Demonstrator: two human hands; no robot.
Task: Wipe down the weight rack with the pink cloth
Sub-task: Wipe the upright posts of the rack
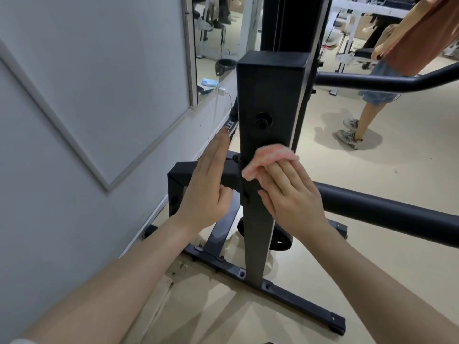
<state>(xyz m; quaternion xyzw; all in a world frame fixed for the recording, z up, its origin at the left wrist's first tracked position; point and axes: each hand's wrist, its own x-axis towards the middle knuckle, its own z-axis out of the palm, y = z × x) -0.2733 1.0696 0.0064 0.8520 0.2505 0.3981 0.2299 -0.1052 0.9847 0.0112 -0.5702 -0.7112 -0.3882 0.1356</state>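
The black weight rack's square upright post point(269, 100) rises in the middle of the view from a floor base. My right hand point(290, 192) presses the folded pink cloth point(268, 158) flat against the post's front face, fingers spread over the cloth's lower part. My left hand point(207, 192) is held flat and upright just left of the post, fingers straight and together, in front of a short black side arm; whether it touches the rack is unclear. It holds nothing.
A grey wall point(87, 108) with a mirror point(218, 38) runs close on the left. Thick black bars point(387, 209) stick out to the right of the post. The rack's base bar point(285, 291) lies on the beige floor. A person's legs point(365, 117) stand at the right rear.
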